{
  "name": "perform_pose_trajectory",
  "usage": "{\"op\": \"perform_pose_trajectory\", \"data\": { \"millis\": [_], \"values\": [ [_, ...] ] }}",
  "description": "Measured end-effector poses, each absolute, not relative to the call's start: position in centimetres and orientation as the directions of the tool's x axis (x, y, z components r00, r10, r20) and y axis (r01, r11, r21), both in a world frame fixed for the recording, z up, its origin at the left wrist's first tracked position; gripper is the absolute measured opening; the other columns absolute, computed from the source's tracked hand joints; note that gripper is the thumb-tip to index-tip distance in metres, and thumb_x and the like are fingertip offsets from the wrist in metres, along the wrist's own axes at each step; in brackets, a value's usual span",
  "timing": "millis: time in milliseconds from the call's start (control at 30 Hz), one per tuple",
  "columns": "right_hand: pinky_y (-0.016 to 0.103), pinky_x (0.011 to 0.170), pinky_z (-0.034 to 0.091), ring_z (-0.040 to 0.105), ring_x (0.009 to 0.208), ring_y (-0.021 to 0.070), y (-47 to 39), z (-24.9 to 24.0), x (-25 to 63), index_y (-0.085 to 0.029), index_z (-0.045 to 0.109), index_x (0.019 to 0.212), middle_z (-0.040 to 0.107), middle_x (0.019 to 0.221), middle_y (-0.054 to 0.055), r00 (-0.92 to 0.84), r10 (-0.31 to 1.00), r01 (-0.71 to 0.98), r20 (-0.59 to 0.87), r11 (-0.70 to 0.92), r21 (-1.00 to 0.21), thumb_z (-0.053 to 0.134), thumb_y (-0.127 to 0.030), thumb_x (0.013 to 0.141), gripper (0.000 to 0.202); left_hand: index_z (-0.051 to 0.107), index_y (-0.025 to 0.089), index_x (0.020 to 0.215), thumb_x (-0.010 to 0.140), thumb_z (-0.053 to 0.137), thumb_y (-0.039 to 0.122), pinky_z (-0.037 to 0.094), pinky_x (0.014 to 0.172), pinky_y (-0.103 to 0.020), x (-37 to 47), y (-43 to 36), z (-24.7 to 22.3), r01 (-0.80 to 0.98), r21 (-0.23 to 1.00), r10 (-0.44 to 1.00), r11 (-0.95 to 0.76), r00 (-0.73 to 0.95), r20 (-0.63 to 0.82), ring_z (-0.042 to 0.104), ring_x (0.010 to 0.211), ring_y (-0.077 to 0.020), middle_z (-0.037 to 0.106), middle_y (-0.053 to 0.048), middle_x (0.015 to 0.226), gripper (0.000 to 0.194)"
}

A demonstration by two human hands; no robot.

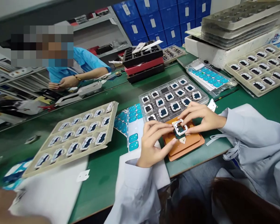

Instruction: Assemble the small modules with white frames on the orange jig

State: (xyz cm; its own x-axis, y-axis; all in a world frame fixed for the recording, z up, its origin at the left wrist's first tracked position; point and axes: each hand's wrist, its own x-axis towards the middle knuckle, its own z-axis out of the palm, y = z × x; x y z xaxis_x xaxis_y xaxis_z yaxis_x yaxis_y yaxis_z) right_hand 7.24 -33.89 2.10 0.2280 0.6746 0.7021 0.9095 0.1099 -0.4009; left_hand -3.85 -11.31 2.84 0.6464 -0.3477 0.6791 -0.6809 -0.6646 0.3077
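Note:
My left hand (154, 141) and my right hand (202, 118) both pinch a small square white-framed part (179, 128) with a dark centre. They hold it just above an orange fixture pad (186, 147) near the table's front edge. Directly behind the pad lies a clear tray (202, 92) that holds several similar white-framed parts. Grey-white coat sleeves cover both of my arms.
A beige tray (45, 157) of several parts lies at the left, with teal sticker sheets (133, 124) beside it. More sticker sheets (207, 77), a beige tray (259, 68) and stacked trays (235, 21) are at the right. A person in blue (84, 65) works at the back left, near black and red trays (142, 60).

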Motion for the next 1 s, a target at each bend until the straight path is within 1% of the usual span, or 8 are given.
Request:
{"op": "perform_pose_trajectory", "data": {
  "millis": [133,433,567,667,733,800,900,1000],
  "values": [
    [0.035,0.079,0.045,0.054,0.087,0.019,-33.2,1.7,6.0,-0.018,0.075,0.09,0.073,0.107,0.008,0.249,0.69,0.904,0.68,0.087,-0.42,0.076,-0.036,0.082,0.019,0.062,0.02,0.111,0.081,0.073,0.04,0.045,0.091,-0.043,-3.9,-11.6,2.7,-0.606,0.294,-0.312,-0.739,0.694,0.649,0.055,0.099,-0.0235,0.069,-0.008,0.106,0.037],
    [0.038,0.08,0.044,0.05,0.088,0.0213,-33.5,1.7,5.9,-0.021,0.076,0.087,0.073,0.108,0.007,0.311,0.745,0.874,0.59,0.021,-0.486,0.074,-0.041,0.083,0.02,0.066,0.022,0.108,0.082,0.072,0.043,0.04,0.095,-0.047,-3.9,-11.5,2.1,-0.514,0.373,-0.283,-0.773,0.804,0.522,0.05,0.106,-0.0262,0.068,-0.008,0.111,0.035],
    [0.037,0.078,0.044,0.049,0.087,0.0215,-33.5,1.5,6.4,-0.021,0.075,0.081,0.074,0.099,0.007,0.279,0.78,0.88,0.561,0.026,-0.474,0.075,-0.041,0.082,0.021,0.07,0.024,0.1,0.078,0.074,0.049,0.036,0.101,-0.053,-3.9,-11.4,1.8,-0.403,0.493,-0.209,-0.771,0.892,0.401,0.046,0.116,-0.0293,0.063,-0.008,0.123,0.033],
    [0.036,0.077,0.043,0.049,0.086,0.0208,-33.3,1.2,6.6,-0.02,0.074,0.083,0.073,0.095,0.007,0.264,0.749,0.889,0.608,0.056,-0.455,0.075,-0.043,0.081,0.022,0.073,0.026,0.099,0.075,0.076,0.053,0.032,0.108,-0.057,-3.7,-11.1,1.5,-0.316,0.623,-0.132,-0.716,0.937,0.325,0.045,0.124,-0.0313,0.059,-0.008,0.13,0.036],
    [0.036,0.078,0.042,0.05,0.086,0.0205,-33.3,1.0,6.5,-0.02,0.073,0.09,0.073,0.098,0.007,0.28,0.712,0.891,0.644,0.056,-0.45,0.075,-0.043,0.081,0.025,0.073,0.027,0.104,0.075,0.075,0.055,0.029,0.112,-0.056,-3.4,-10.8,1.4,-0.296,0.719,-0.127,-0.629,0.951,0.28,0.044,0.129,-0.0311,0.056,-0.008,0.133,0.04],
    [0.037,0.08,0.042,0.051,0.087,0.0208,-33.2,0.9,6.2,-0.02,0.07,0.099,0.072,0.098,0.007,0.314,0.698,0.887,0.643,0.026,-0.461,0.077,-0.044,0.079,0.032,0.071,0.03,0.115,0.078,0.071,0.059,0.028,0.116,-0.054,-3.3,-10.5,1.3,-0.292,0.802,-0.169,-0.52,0.956,0.239,0.042,0.134,-0.0303,0.051,-0.009,0.138,0.048],
    [0.037,0.083,0.044,0.054,0.089,0.021,-33.2,0.7,5.8,-0.021,0.065,0.106,0.067,0.095,0.006,0.395,0.695,0.842,0.6,-0.013,-0.539,0.08,-0.047,0.073,0.045,0.061,0.035,0.131,0.079,0.068,0.062,0.025,0.119,-0.052,-3.3,-10.3,1.4,-0.302,0.841,-0.263,-0.45,0.944,0.198,0.034,0.142,-0.0305,0.042,-0.008,0.146,0.059],
    [0.034,0.084,0.049,0.059,0.092,0.0196,-33.0,0.6,5.4,-0.021,0.059,0.107,0.062,0.1,0.006,0.461,0.699,0.73,0.546,0.052,-0.682,0.082,-0.047,0.069,0.051,0.055,0.039,0.136,0.077,0.07,0.061,0.018,0.121,-0.056,-3.6,-10.4,1.6,-0.322,0.784,-0.299,-0.531,0.937,0.182,0.026,0.145,-0.0327,0.037,-0.006,0.15,0.064]
  ]
}}
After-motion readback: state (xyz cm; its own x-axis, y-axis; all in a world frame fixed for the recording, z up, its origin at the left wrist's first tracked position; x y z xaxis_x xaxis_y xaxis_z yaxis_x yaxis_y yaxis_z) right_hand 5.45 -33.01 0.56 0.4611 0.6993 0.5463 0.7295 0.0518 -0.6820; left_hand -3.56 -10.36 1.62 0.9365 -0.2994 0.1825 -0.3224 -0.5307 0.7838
